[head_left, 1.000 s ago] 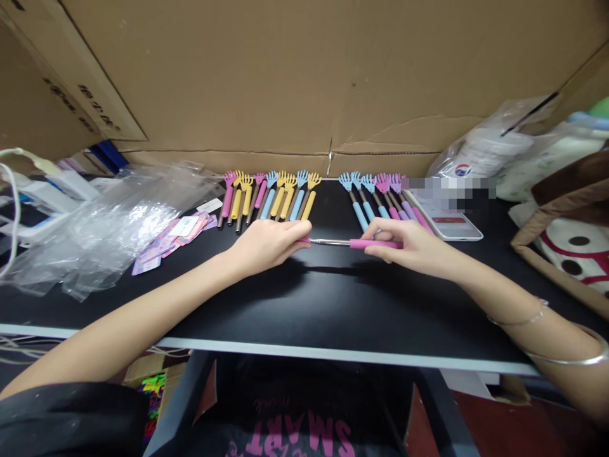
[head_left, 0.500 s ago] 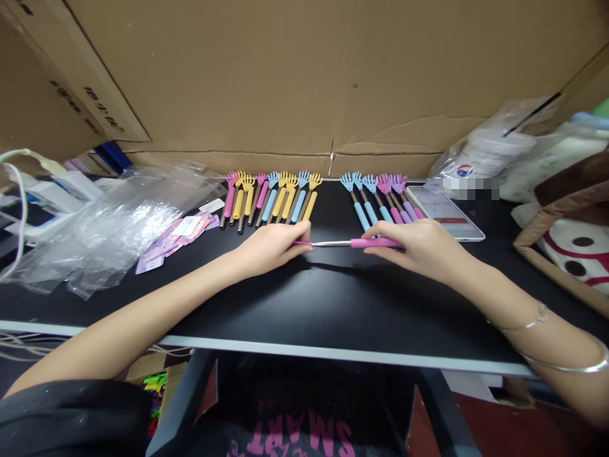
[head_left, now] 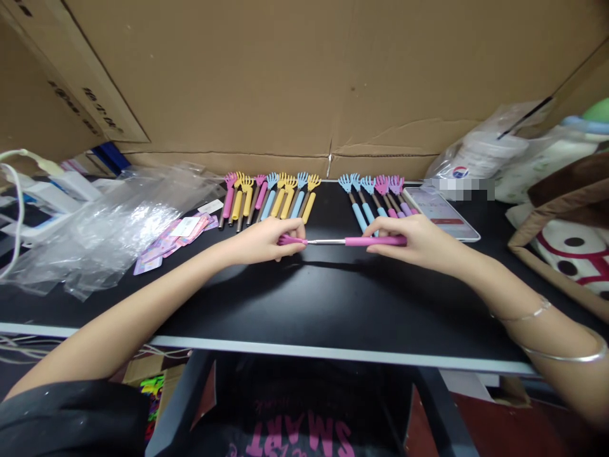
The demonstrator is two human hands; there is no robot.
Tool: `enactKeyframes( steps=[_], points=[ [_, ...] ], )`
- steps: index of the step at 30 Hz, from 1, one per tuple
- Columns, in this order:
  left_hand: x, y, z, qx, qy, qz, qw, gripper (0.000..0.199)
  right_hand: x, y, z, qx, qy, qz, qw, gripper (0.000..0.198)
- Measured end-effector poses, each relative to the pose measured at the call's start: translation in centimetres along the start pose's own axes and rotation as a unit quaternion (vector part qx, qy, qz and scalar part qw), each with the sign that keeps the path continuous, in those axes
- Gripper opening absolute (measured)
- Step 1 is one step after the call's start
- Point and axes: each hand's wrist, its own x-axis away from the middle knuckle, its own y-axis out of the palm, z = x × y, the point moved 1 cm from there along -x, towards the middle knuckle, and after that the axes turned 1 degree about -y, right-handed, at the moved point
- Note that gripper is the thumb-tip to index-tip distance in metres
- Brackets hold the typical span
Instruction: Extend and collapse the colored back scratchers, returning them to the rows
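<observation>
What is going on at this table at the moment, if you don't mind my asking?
A person is holding a pink back scratcher sideways over the black table. The left hand grips it by the claw end, and the right hand holds the handle, with a stretch of metal rod showing between. Beyond the hands lie two groups of scratchers, the left group including yellow ones and the right group beside a phone. Clear plastic bags lie at the left.

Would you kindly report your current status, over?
Left hand on clawed end, right hand on handle. Pink back scratcher held sideways between them. Nothing visibly blocking it.
</observation>
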Motion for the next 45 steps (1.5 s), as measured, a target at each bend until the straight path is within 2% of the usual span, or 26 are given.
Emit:
enactKeyframes(
  steps=[3,7,16,20,25,28,33,41,43,45],
  points=[
    [0.0,-0.8,0.0,0.054,-0.023,0.000,0.998,0.020,0.1,-0.3,0.4,-0.017,0.035,0.013,0.999,0.026],
    [-0.1,-1.0,-0.4,0.058,-0.039,0.038,0.997,0.022,0.1,0.1,0.3,-0.063,0.065,0.021,0.996,0.026],
    [-0.2,-0.4,-1.1,-0.076,-0.020,0.097,0.992,0.020,0.1,1.2,0.4,-0.080,0.045,0.033,0.995,0.026],
    [-0.2,-0.3,-0.8,-0.122,-0.002,0.142,0.982,0.019,0.0,1.1,0.3,-0.079,0.053,0.063,0.993,0.025],
    [0.2,-0.2,-0.3,-0.193,0.017,0.172,0.966,0.015,-0.1,1.4,0.2,-0.127,0.071,0.074,0.987,0.027],
    [0.5,-0.1,-0.1,-0.247,0.048,0.197,0.948,0.016,-0.2,1.7,0.4,-0.184,0.089,0.062,0.977,0.030],
    [0.6,0.1,-0.1,-0.344,0.095,0.266,0.896,0.029,-0.3,2.6,0.6,-0.312,0.142,0.014,0.939,0.039],
    [0.6,0.3,0.2,-0.424,0.174,0.332,0.824,0.035,-0.1,3.2,0.9,-0.367,0.197,-0.060,0.907,0.045],
    [0.6,0.3,0.1,-0.424,0.190,0.336,0.819,0.033,-0.1,3.1,0.9,-0.365,0.198,-0.068,0.907,0.046],
    [0.6,0.4,-0.1,-0.413,0.192,0.330,0.827,0.031,-0.1,3.1,0.8,-0.355,0.196,-0.067,0.912,0.046]
  ],
)
